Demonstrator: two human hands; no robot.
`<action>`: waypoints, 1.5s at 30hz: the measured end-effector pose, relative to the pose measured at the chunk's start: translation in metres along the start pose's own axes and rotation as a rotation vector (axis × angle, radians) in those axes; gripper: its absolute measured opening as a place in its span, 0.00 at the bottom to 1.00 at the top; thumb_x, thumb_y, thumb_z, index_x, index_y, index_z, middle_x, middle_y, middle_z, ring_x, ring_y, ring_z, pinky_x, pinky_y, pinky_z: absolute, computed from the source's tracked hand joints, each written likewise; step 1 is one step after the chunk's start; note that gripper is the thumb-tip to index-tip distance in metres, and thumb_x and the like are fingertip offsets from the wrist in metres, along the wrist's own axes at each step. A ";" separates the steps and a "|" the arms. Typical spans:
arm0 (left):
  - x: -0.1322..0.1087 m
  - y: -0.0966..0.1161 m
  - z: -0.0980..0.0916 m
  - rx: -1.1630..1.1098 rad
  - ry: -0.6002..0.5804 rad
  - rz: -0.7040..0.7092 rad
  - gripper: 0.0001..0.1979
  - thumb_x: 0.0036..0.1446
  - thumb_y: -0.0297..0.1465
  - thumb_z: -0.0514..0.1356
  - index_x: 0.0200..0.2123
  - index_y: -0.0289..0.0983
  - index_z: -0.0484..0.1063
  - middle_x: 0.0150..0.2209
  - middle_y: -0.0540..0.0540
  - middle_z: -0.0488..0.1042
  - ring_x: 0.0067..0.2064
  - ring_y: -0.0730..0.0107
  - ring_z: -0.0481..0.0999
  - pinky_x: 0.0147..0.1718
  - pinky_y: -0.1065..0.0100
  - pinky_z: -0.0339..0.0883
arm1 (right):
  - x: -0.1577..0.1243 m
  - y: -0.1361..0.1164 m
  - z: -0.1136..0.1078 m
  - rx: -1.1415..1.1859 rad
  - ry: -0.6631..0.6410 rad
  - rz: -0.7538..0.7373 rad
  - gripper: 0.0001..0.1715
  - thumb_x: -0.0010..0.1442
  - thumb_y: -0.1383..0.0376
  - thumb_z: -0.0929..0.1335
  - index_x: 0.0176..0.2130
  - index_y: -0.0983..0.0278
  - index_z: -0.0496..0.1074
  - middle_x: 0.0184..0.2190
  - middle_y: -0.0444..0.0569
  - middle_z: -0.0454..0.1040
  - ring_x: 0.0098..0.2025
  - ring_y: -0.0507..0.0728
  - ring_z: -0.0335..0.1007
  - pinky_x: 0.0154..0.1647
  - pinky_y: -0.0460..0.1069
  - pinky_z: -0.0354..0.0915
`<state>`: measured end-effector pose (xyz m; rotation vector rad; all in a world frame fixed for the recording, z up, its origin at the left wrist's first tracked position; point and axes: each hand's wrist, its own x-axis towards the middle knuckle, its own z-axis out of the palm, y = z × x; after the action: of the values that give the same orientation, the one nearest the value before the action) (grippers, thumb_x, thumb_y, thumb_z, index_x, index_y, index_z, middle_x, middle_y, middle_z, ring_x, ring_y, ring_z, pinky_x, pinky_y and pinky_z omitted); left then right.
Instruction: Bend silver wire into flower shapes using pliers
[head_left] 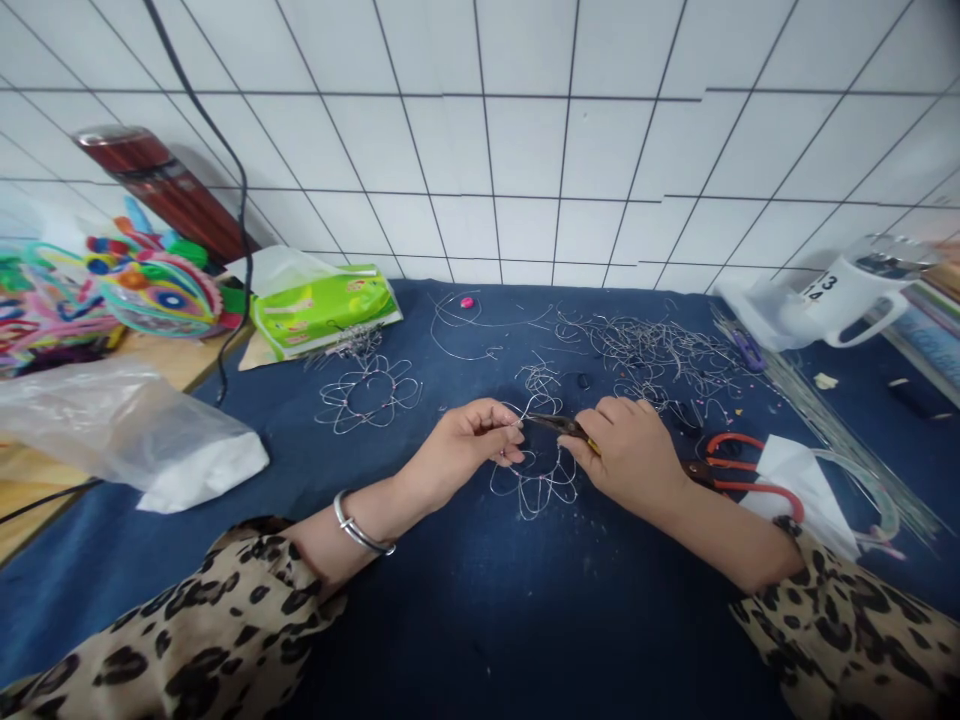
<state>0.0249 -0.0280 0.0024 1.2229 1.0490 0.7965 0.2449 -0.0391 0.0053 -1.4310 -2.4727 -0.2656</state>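
Near the middle of the blue cloth, my left hand pinches a flower-shaped wire ring with looped petals. My right hand is wrapped round a pair of pliers, whose dark jaws reach left to the wire at my left fingertips. Whether the jaws are closed on the wire is too small to tell. Part of the ring is hidden behind my fingers. A second wire flower lies flat to the left, apart from my hands. Just beyond the pliers sits a small bunch of bent wire.
Tangled wire scraps spread at the back right. Red-handled cutters, straight wires and a white mug are on the right. A green tissue pack, a plastic bag and a red flask stand left.
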 end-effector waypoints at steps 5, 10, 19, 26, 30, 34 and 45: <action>0.002 -0.001 -0.001 0.026 0.020 0.028 0.06 0.54 0.31 0.60 0.34 0.33 0.67 0.28 0.49 0.73 0.28 0.76 0.75 0.29 0.73 0.68 | 0.000 -0.001 -0.002 0.033 0.014 -0.039 0.24 0.63 0.51 0.57 0.31 0.65 0.69 0.28 0.50 0.66 0.33 0.56 0.58 0.35 0.51 0.48; 0.003 -0.002 -0.003 0.101 0.016 0.060 0.06 0.55 0.31 0.59 0.34 0.34 0.67 0.25 0.49 0.74 0.28 0.75 0.75 0.30 0.71 0.69 | 0.000 0.000 -0.004 0.091 0.032 -0.044 0.23 0.62 0.52 0.58 0.31 0.65 0.69 0.28 0.50 0.67 0.33 0.56 0.59 0.36 0.51 0.50; 0.002 -0.003 -0.003 0.246 0.008 0.136 0.08 0.56 0.33 0.59 0.35 0.33 0.68 0.27 0.48 0.74 0.29 0.75 0.75 0.31 0.72 0.70 | 0.005 -0.001 -0.008 0.632 -0.047 0.217 0.15 0.61 0.55 0.62 0.35 0.64 0.69 0.30 0.46 0.67 0.33 0.53 0.62 0.34 0.48 0.56; -0.002 -0.003 0.003 0.231 -0.062 0.134 0.07 0.56 0.32 0.58 0.35 0.33 0.68 0.28 0.49 0.73 0.29 0.75 0.75 0.31 0.71 0.71 | 0.008 -0.011 -0.014 0.819 -0.034 0.213 0.08 0.59 0.63 0.63 0.31 0.64 0.67 0.26 0.43 0.65 0.29 0.50 0.61 0.32 0.47 0.57; -0.003 -0.005 0.004 0.219 -0.091 0.113 0.07 0.55 0.32 0.58 0.35 0.33 0.69 0.29 0.49 0.71 0.28 0.74 0.75 0.31 0.70 0.71 | 0.008 -0.012 -0.016 0.827 0.011 0.192 0.07 0.59 0.64 0.62 0.30 0.64 0.66 0.26 0.43 0.64 0.29 0.50 0.60 0.32 0.46 0.57; -0.003 -0.008 0.003 0.207 -0.130 0.111 0.07 0.55 0.32 0.59 0.36 0.34 0.69 0.30 0.48 0.72 0.28 0.75 0.75 0.30 0.71 0.72 | 0.006 -0.013 -0.018 0.828 0.057 0.176 0.08 0.59 0.64 0.62 0.29 0.63 0.64 0.26 0.43 0.63 0.29 0.50 0.60 0.32 0.46 0.57; -0.003 -0.006 0.001 0.180 -0.185 0.073 0.07 0.56 0.31 0.58 0.37 0.34 0.69 0.31 0.49 0.70 0.28 0.75 0.75 0.31 0.70 0.71 | 0.004 -0.013 -0.017 0.815 0.070 0.223 0.08 0.59 0.64 0.62 0.28 0.64 0.63 0.25 0.43 0.62 0.28 0.50 0.59 0.31 0.47 0.57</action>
<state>0.0247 -0.0324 -0.0034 1.4661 0.9443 0.6402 0.2341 -0.0474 0.0219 -1.2539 -1.9519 0.6499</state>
